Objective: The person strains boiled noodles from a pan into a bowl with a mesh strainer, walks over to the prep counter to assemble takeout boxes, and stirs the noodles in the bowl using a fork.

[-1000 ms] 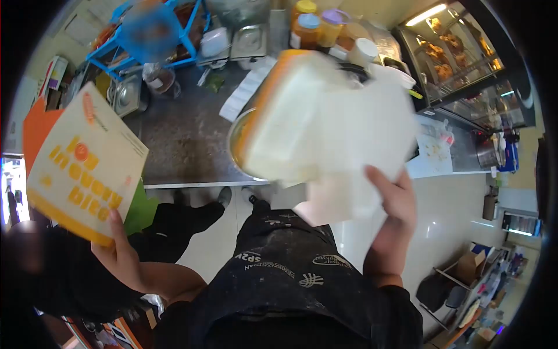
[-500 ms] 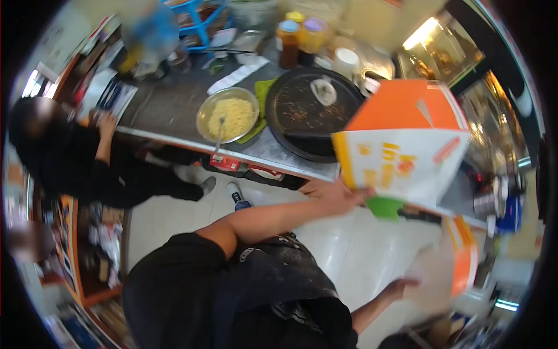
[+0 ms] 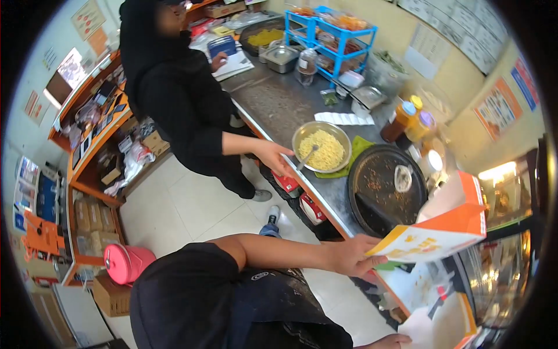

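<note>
My left hand (image 3: pixel 354 256) grips the edge of a white, orange and yellow cardboard food box (image 3: pixel 444 237), held open above the counter's right part. At the lower edge, my right hand (image 3: pixel 390 342), partly cut off, pinches the pale flap of a second orange and white food box (image 3: pixel 447 323). Left of the first box is a round black pan (image 3: pixel 372 180) with brown crumbs and a small clear lid-like piece. A metal bowl (image 3: pixel 343 167) of pale yellow shreds, with a spoon in it, stands beside the pan on a green cloth (image 3: pixel 361 145).
A co-worker in black stands on the left, one hand (image 3: pixel 273 156) by the bowl at the counter edge. Sauce bottles (image 3: pixel 398 121), a blue rack (image 3: pixel 340 43) and a lit glass cabinet (image 3: pixel 500 273) line the counter. A pink bucket (image 3: pixel 128 262) stands at lower left.
My view has swung left, so things appear shifted right. The first box has tipped lower in my left hand. The co-worker's hand now reaches near the bowl.
</note>
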The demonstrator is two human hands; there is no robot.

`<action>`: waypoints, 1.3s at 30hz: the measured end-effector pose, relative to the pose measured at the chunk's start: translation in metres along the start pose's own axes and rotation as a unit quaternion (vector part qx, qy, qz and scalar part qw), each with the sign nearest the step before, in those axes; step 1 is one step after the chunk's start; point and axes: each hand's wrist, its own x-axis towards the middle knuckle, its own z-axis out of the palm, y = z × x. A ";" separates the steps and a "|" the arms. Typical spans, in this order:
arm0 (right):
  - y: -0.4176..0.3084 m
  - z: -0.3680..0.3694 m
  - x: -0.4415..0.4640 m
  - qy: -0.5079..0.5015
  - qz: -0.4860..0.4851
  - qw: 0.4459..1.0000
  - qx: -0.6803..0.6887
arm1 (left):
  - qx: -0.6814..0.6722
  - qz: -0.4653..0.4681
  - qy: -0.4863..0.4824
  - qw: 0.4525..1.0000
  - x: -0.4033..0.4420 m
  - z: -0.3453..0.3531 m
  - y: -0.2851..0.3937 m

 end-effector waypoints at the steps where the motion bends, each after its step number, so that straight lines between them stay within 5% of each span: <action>1: -0.018 0.013 0.002 0.043 -0.088 0.992 0.081 | 0.072 0.057 0.039 0.995 0.006 -0.018 0.009; 3: -0.065 0.038 0.003 0.086 -0.182 0.965 0.171 | 0.187 0.120 0.112 0.969 0.014 -0.059 0.030; 5: -0.119 0.061 -0.003 -0.047 -0.054 0.927 0.369 | 0.270 0.122 0.172 0.940 0.021 -0.102 0.055; 6: -0.173 0.047 -0.013 -0.081 0.010 0.929 0.361 | 0.310 0.116 0.199 0.922 0.025 -0.125 0.070; 10: -0.299 0.064 -0.036 -0.269 -0.015 0.845 0.461 | 0.467 0.056 0.322 0.821 0.042 -0.219 0.108; 12: -0.360 0.075 -0.047 -0.350 -0.069 0.748 0.559 | 0.507 0.043 0.348 0.788 0.048 -0.260 0.103; 13: -0.396 0.070 -0.055 -0.394 -0.029 0.720 0.571 | 0.547 0.026 0.369 0.751 0.050 -0.276 0.098; 14: -0.426 0.070 -0.063 -0.417 -0.088 0.683 0.594 | 0.544 0.028 0.372 0.752 0.053 -0.288 0.093; 15: -0.459 0.067 -0.077 -0.388 -0.067 0.716 0.577 | 0.558 -0.012 0.381 0.737 0.056 -0.301 0.088; 19: -0.555 0.094 -0.122 -0.474 -0.171 0.633 0.587 | 0.594 -0.112 0.385 0.697 0.068 -0.351 0.059; 20: -0.573 0.095 -0.133 -0.565 -0.130 0.595 0.556 | 0.598 -0.133 0.380 0.693 0.070 -0.362 0.046; 21: -0.588 0.093 -0.145 -0.605 -0.133 0.626 0.473 | 0.595 -0.156 0.374 0.694 0.071 -0.373 0.030; 22: -0.595 0.124 -0.167 -0.552 -0.200 0.685 0.430 | 0.594 -0.181 0.366 0.693 0.072 -0.384 0.014; 24: -0.606 0.141 -0.189 -0.599 -0.204 0.678 0.376 | 0.589 -0.239 0.344 0.691 0.067 -0.404 -0.021; 27: -0.624 0.148 -0.208 -0.712 -0.165 0.620 0.287 | 0.588 -0.297 0.336 0.674 0.052 -0.425 -0.060; 30: -0.619 0.165 -0.222 -0.825 -0.151 0.486 0.246 | 0.592 -0.313 0.355 0.652 0.039 -0.437 -0.077; 32: -0.614 0.171 -0.241 -0.804 -0.208 0.537 0.145 | 0.589 -0.319 0.365 0.647 0.037 -0.446 -0.083; 36: -0.599 0.168 -0.221 -0.831 -0.112 0.523 0.154 | 0.613 -0.340 0.373 0.607 0.049 -0.442 -0.055; 37: -0.581 0.170 -0.206 -0.782 -0.156 0.569 0.201 | 0.627 -0.340 0.378 0.590 0.055 -0.437 -0.044; 38: -0.561 0.172 -0.191 -0.729 -0.200 0.610 0.239 | 0.641 -0.271 0.385 0.606 0.058 -0.421 -0.027; 39: -0.540 0.173 -0.173 -0.738 -0.195 0.589 0.265 | 0.654 -0.202 0.386 0.618 0.062 -0.404 -0.010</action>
